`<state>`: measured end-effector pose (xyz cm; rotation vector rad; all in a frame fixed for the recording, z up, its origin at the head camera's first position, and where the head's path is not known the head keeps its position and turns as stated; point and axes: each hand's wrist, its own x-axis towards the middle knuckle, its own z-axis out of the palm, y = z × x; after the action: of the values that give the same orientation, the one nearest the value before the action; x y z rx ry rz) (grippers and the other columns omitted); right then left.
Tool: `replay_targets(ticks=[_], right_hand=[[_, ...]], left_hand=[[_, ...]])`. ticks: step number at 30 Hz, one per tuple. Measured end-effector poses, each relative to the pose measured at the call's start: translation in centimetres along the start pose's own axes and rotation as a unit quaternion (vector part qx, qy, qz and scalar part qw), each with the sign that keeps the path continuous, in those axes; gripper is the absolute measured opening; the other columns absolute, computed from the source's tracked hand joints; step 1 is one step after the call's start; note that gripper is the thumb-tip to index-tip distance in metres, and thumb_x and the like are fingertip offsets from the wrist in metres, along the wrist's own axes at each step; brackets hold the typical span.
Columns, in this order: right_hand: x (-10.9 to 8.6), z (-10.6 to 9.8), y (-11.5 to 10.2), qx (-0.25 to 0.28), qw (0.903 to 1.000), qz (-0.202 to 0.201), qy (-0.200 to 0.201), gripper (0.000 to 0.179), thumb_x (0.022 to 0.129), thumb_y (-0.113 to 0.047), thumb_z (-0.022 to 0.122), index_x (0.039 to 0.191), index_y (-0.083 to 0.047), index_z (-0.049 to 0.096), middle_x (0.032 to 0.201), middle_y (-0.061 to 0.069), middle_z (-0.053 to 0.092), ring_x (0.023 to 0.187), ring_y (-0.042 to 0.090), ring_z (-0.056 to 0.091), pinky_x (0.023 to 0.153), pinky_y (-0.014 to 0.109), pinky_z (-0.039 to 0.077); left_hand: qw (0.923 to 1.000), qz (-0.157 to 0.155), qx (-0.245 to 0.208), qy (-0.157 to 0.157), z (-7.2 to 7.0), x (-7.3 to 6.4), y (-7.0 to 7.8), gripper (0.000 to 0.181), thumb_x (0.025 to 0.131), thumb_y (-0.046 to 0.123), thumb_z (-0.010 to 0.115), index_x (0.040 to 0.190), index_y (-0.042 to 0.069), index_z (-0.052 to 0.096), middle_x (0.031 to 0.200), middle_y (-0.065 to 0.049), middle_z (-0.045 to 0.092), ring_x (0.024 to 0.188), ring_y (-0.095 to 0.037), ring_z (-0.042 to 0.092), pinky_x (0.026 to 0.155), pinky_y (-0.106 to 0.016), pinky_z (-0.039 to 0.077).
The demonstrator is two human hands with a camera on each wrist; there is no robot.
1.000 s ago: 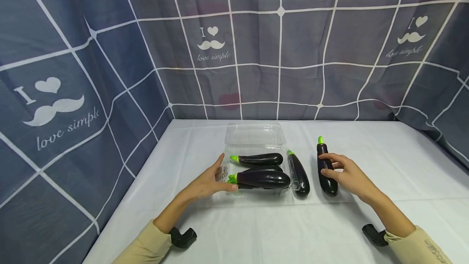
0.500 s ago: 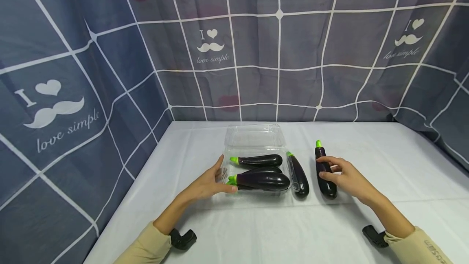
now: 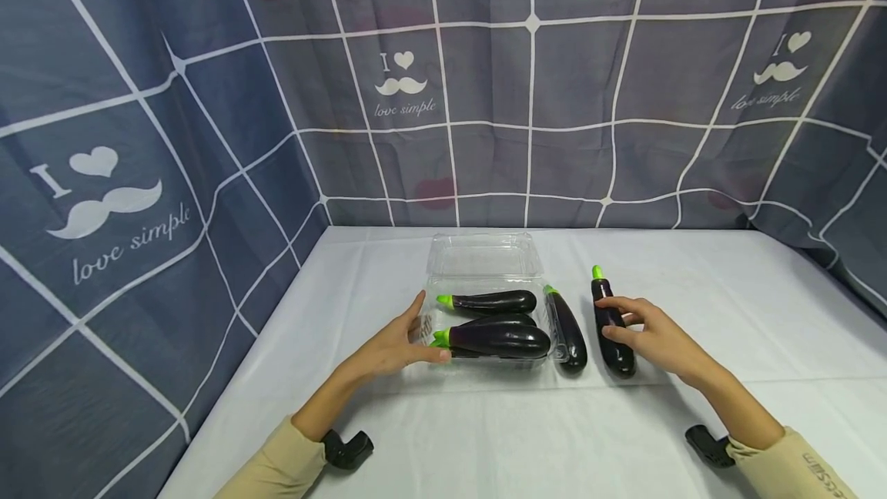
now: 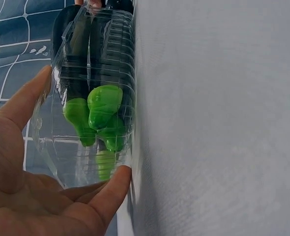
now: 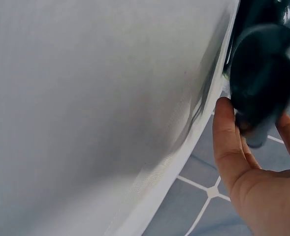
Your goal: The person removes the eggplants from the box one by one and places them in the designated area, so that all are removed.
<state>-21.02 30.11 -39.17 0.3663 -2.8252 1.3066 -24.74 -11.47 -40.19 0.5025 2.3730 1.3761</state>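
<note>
A hinged clear plastic box lies with its lid folded back, holding several dark eggplants with bright green stems. My left hand spans the box's left end, thumb at the front corner and fingers along the side. Through the clear wall in the left wrist view, the green stem ends show. To the right, my right hand holds another eggplant between thumb and fingers, its stem pointing away from me. The right wrist view shows its rounded dark end between the fingers.
One more eggplant lies slanted against the box's right side. White cloth covers the table. A grey checked curtain hangs behind and along both sides. Each wrist wears a black camera mount.
My right hand has moved slightly left with its eggplant, toward the box. The left hand and the box stay in place.
</note>
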Motion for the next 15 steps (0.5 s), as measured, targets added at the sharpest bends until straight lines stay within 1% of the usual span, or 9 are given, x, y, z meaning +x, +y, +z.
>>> replay_targets(ticks=[4, 7, 10, 15], right_hand=[[-0.04, 0.07, 0.07, 0.038, 0.9992, -0.001, -0.008, 0.047, 0.093, -0.007, 0.063, 0.138, 0.001, 0.052, 0.131, 0.028, 0.047, 0.110, 0.038, 0.053, 0.073, 0.038, 0.055], [-0.07, 0.11, 0.15, 0.047, 0.9988, -0.001, -0.015, 0.050, 0.090, -0.001, 0.060, 0.139, 0.002, 0.051, 0.131, 0.029, 0.047, 0.109, 0.036, 0.054, 0.073, 0.035, 0.056], [-0.08, 0.13, 0.23, 0.048, 0.9986, -0.001, -0.020, 0.048, 0.092, -0.002, 0.061, 0.139, 0.002, 0.050, 0.131, 0.028, 0.049, 0.107, 0.033, 0.055, 0.073, 0.036, 0.056], [-0.04, 0.21, 0.15, 0.060, 0.9980, -0.002, -0.021, 0.048, 0.095, -0.012, 0.064, 0.138, 0.005, 0.050, 0.128, 0.027, 0.052, 0.105, 0.031, 0.057, 0.074, 0.036, 0.057]], left_hand=[[1.0000, -0.002, -0.003, 0.000, -0.02, -0.10, 0.10, 0.120, 0.078, 0.044, 0.082, 0.160, 0.018, -0.002, 0.163, -0.015, 0.010, 0.146, -0.032, 0.021, 0.113, -0.051, 0.025], [1.0000, -0.001, -0.006, -0.004, -0.02, -0.09, 0.08, 0.120, 0.079, 0.044, 0.082, 0.159, 0.018, -0.003, 0.163, -0.015, 0.009, 0.146, -0.032, 0.020, 0.113, -0.050, 0.025], [1.0000, 0.001, -0.007, -0.006, -0.03, -0.05, 0.06, 0.120, 0.079, 0.045, 0.082, 0.159, 0.019, -0.003, 0.162, -0.016, 0.010, 0.146, -0.032, 0.020, 0.113, -0.051, 0.025], [1.0000, 0.000, -0.007, -0.004, -0.04, -0.03, 0.08, 0.119, 0.080, 0.043, 0.082, 0.159, 0.018, -0.003, 0.162, -0.018, 0.011, 0.146, -0.033, 0.020, 0.113, -0.050, 0.025]])
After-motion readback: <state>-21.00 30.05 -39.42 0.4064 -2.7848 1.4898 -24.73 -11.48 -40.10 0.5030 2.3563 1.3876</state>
